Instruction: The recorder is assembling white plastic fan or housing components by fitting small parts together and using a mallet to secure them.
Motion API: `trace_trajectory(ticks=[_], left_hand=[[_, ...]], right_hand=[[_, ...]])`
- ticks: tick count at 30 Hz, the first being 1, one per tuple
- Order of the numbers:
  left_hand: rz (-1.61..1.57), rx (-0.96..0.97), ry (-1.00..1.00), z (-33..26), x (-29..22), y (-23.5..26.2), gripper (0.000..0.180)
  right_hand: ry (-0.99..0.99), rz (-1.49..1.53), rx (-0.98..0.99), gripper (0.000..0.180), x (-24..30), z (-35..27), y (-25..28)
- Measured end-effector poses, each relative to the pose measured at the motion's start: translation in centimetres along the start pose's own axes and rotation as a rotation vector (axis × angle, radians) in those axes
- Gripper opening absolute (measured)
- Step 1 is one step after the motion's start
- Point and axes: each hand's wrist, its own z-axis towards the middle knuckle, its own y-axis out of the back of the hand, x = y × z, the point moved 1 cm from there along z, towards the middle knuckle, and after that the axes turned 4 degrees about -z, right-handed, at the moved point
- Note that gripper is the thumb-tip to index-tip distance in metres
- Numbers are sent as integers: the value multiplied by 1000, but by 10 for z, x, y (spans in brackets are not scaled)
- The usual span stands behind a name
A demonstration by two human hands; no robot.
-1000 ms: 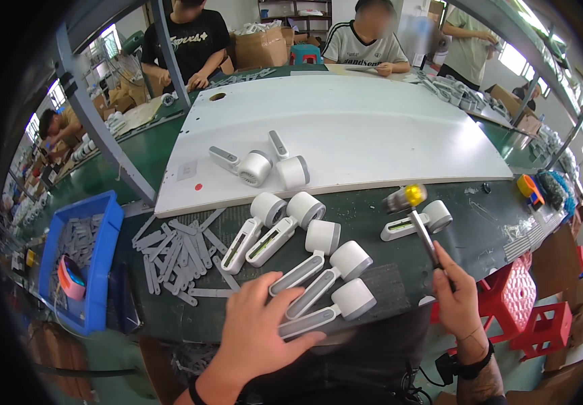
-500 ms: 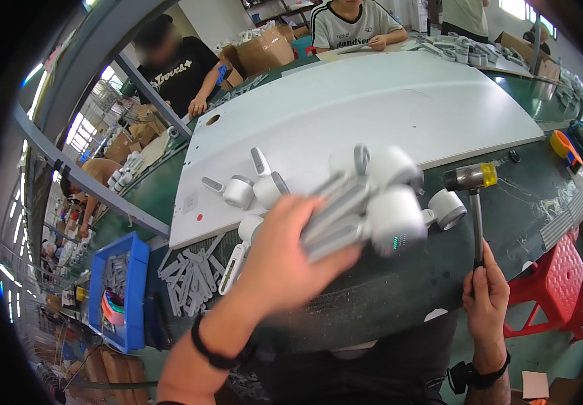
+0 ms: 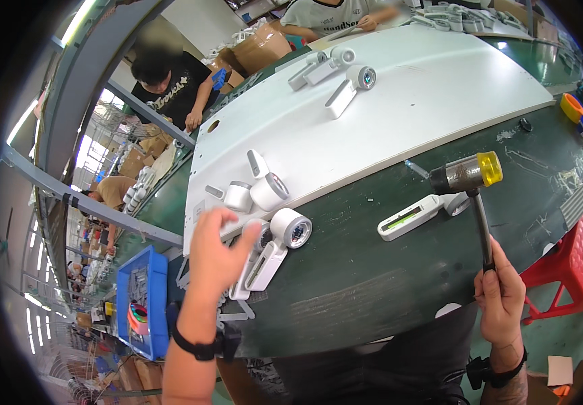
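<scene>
My right hand (image 3: 502, 293) grips the handle of a mallet (image 3: 465, 174), its metal head tipped yellow on one end and black on the other, raised over the table's right part. My left hand (image 3: 216, 253) is empty, fingers apart, just above and beside a pair of white-and-grey handheld fans (image 3: 293, 228) with round heads and flat handles. The handles of that pair point toward me, one showing an open slot. Another fan (image 3: 409, 217) with an open handle slot lies below the mallet head. Two more fans (image 3: 269, 192) rest on the board's near left corner.
A large white board (image 3: 399, 101) covers the table's far side, with several fans (image 3: 350, 90) at its back. The blue bin (image 3: 160, 304) of grey parts stands at left; a red stool (image 3: 568, 260) is at right. An orange tape roll (image 3: 570, 106) lies far right. Co-workers sit across.
My left hand has let go of several fans, which now lie at the back of the board, and has moved left to the near pair. My right hand still holds the mallet.
</scene>
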Motion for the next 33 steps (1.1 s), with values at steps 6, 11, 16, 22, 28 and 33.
trace_trajectory(ticks=[6, 11, 16, 22, 28, 33], left_hand=[[94, 117, 146, -83, 7, -24, 71], [-136, 57, 199, -109, -10, -21, 79], [-236, 107, -45, -110, -29, -40, 70], [-383, 57, -47, -112, -14, -32, 63], [-488, -16, -77, -116, -27, -47, 55], [-573, -78, -31, -137, -15, -31, 43]], right_hand=[[22, 54, -98, 73, 19, 18, -16], [-85, -348, -52, 76, 58, 78, -8], [14, -480, 15, 56, 34, 133, -10], [-134, -430, 272, 49, 52, 92, -27], [-80, -219, 217, 66, 72, 9, -81], [-56, -252, 163, 63, 82, 8, -147]])
